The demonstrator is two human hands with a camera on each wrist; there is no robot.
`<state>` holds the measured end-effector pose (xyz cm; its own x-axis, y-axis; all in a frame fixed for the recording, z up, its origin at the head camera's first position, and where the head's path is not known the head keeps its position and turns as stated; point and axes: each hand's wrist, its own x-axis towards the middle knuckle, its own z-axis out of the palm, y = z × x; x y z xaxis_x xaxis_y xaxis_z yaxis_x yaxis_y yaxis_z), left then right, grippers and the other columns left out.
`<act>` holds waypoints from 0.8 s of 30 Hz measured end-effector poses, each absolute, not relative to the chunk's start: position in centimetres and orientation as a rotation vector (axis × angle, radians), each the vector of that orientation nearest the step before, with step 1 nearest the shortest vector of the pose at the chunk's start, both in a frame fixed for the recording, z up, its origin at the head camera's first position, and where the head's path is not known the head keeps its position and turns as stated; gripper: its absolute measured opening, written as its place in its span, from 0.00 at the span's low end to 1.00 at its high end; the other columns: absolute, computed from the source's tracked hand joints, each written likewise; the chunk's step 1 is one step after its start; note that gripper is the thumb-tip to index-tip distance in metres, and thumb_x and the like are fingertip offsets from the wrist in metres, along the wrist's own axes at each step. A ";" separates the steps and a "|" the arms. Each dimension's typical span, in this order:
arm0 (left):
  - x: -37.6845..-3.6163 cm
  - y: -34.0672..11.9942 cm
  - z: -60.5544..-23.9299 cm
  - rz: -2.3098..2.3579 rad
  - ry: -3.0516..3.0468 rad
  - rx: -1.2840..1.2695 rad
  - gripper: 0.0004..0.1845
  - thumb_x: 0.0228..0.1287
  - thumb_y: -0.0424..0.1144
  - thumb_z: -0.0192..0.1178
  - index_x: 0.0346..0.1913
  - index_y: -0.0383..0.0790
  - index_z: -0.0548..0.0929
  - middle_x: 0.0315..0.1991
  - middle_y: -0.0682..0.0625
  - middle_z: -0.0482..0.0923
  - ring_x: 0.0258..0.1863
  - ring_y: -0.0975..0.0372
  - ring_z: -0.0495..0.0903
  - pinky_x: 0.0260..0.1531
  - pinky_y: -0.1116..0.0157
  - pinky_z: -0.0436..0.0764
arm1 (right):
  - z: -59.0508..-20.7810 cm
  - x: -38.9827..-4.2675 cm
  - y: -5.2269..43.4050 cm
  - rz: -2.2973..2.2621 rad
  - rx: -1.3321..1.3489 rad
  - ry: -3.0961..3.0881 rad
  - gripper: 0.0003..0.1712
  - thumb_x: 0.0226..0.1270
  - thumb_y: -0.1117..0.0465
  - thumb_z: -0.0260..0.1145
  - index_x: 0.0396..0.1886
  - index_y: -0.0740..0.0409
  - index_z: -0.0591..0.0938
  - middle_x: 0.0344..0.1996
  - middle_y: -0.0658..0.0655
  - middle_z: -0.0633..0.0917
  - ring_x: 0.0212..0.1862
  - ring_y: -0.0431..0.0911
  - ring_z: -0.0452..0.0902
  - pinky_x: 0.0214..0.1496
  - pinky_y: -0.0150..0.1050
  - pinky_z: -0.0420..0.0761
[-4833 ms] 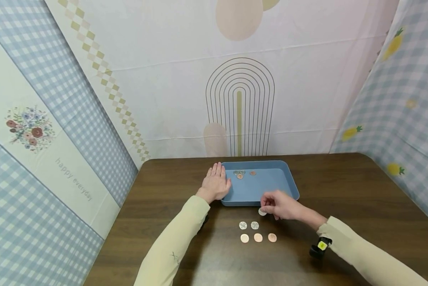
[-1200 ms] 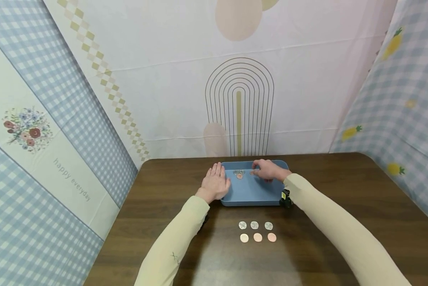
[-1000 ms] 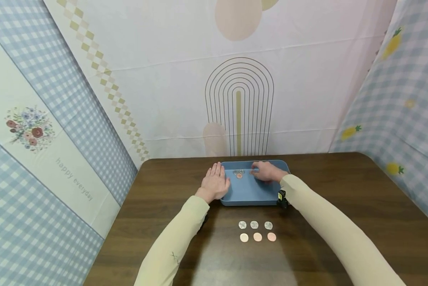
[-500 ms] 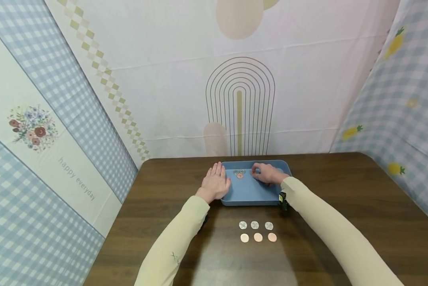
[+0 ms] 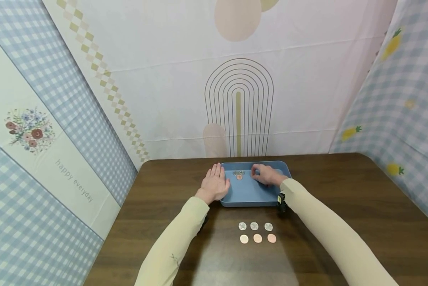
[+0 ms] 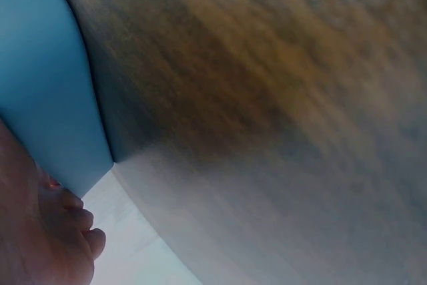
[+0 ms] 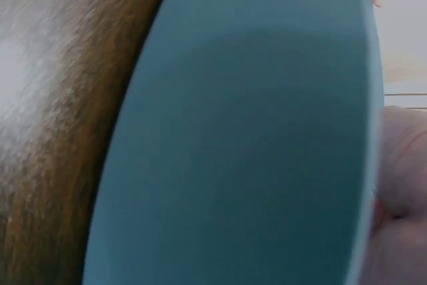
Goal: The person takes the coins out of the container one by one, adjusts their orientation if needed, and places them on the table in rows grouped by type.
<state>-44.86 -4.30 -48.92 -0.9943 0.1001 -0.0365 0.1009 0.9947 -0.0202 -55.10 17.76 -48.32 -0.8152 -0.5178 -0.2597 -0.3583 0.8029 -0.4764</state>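
Observation:
A shallow blue tray [image 5: 247, 194] sits near the far edge of the brown table. My left hand [image 5: 214, 184] lies with straight fingers along the tray's left rim. Inside the tray, my right hand [image 5: 265, 174] has thumb and index finger brought together on a copper coin, which the fingers hide. To the left of them, silver coins [image 5: 241, 173] lie by the tray's back wall, with another copper coin [image 5: 239, 177] just in front. In the right wrist view, the tray's side wall [image 7: 253, 151] covers most of the hand.
On the table [image 5: 214, 270] before the tray are two rows: three silver coins, the middle one [image 5: 254, 226] among them, and nearer, three copper coins, with their middle one [image 5: 258, 238]. A patterned white cloth [image 5: 171, 99] hangs behind the table.
My right hand laid a third silver coin in its row, then moved into the tray. Its fingers have closed together over the copper coin there. The left hand has stayed put.

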 end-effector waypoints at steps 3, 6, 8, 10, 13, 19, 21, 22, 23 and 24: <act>-44.9 -4.3 -48.9 -0.036 3.101 0.156 0.35 0.77 0.53 0.28 0.77 0.33 0.50 0.79 0.39 0.44 0.80 0.51 0.44 0.78 0.55 0.49 | -48.4 -55.2 17.7 -0.608 -0.639 2.608 0.09 0.73 0.53 0.59 0.46 0.52 0.76 0.27 0.58 0.76 0.20 0.45 0.71 0.19 0.34 0.73; -44.9 -4.3 -48.9 -0.039 3.098 0.156 0.36 0.77 0.53 0.28 0.77 0.33 0.50 0.79 0.39 0.44 0.80 0.51 0.44 0.78 0.55 0.49 | -48.3 -55.1 17.8 -0.635 -0.625 2.611 0.09 0.73 0.55 0.59 0.45 0.54 0.75 0.27 0.57 0.75 0.21 0.44 0.71 0.20 0.34 0.73; -44.9 -4.3 -48.8 -0.039 3.100 0.154 0.36 0.77 0.53 0.28 0.77 0.32 0.50 0.79 0.39 0.44 0.80 0.51 0.44 0.78 0.55 0.49 | -48.2 -55.1 17.9 -0.668 -0.635 2.614 0.09 0.72 0.56 0.60 0.45 0.55 0.74 0.28 0.57 0.74 0.22 0.44 0.71 0.20 0.34 0.73; -44.9 -4.3 -48.8 -0.041 3.100 0.150 0.36 0.77 0.53 0.28 0.77 0.33 0.50 0.80 0.39 0.44 0.80 0.51 0.44 0.78 0.55 0.49 | -48.1 -55.2 18.0 -0.699 -0.662 2.618 0.08 0.72 0.57 0.60 0.43 0.55 0.73 0.28 0.57 0.74 0.22 0.45 0.71 0.20 0.34 0.73; -45.1 -4.3 -48.8 -0.039 3.102 0.142 0.35 0.77 0.53 0.28 0.77 0.33 0.50 0.80 0.39 0.44 0.80 0.51 0.44 0.78 0.55 0.49 | -48.1 -55.5 18.3 -0.758 -0.718 2.619 0.08 0.71 0.59 0.61 0.41 0.56 0.71 0.26 0.57 0.75 0.21 0.45 0.72 0.19 0.34 0.73; -45.4 -4.0 -48.7 -0.034 3.100 0.127 0.35 0.77 0.53 0.28 0.77 0.33 0.50 0.80 0.39 0.44 0.80 0.51 0.44 0.78 0.55 0.49 | -48.0 -56.0 18.9 -0.856 -0.775 2.642 0.07 0.68 0.62 0.64 0.37 0.57 0.73 0.28 0.56 0.80 0.21 0.44 0.77 0.19 0.34 0.75; -45.5 -3.9 -48.7 -0.032 3.101 0.120 0.35 0.77 0.53 0.28 0.77 0.33 0.51 0.80 0.39 0.44 0.80 0.51 0.44 0.78 0.55 0.49 | -47.9 -56.1 19.1 -0.876 -0.789 2.641 0.07 0.68 0.63 0.64 0.37 0.57 0.73 0.29 0.57 0.81 0.22 0.44 0.78 0.21 0.34 0.76; -45.6 -3.9 -48.7 -0.032 3.102 0.116 0.35 0.77 0.53 0.28 0.77 0.33 0.51 0.80 0.39 0.44 0.80 0.51 0.44 0.78 0.55 0.49 | -47.8 -56.1 19.2 -0.886 -0.801 2.637 0.07 0.68 0.63 0.64 0.37 0.58 0.73 0.29 0.57 0.82 0.22 0.44 0.78 0.22 0.35 0.76; -45.7 -3.9 -48.7 -0.034 3.103 0.112 0.35 0.77 0.53 0.28 0.77 0.33 0.51 0.80 0.39 0.44 0.80 0.51 0.44 0.78 0.55 0.49 | -47.7 -56.2 19.3 -0.894 -0.814 2.632 0.07 0.68 0.63 0.64 0.37 0.58 0.74 0.30 0.57 0.82 0.23 0.44 0.78 0.23 0.35 0.77; -45.7 -3.8 -48.7 -0.037 3.104 0.109 0.35 0.77 0.53 0.28 0.77 0.33 0.51 0.80 0.39 0.44 0.80 0.51 0.44 0.78 0.55 0.49 | -47.6 -56.2 19.4 -0.901 -0.827 2.628 0.07 0.68 0.64 0.64 0.37 0.58 0.74 0.30 0.57 0.82 0.23 0.44 0.78 0.24 0.35 0.77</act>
<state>-45.74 -3.85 -48.67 -0.9969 0.0695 -0.0364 0.0703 0.9973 -0.0223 -56.24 19.41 -47.61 -0.8101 -0.5847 -0.0431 -0.4354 0.6492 -0.6237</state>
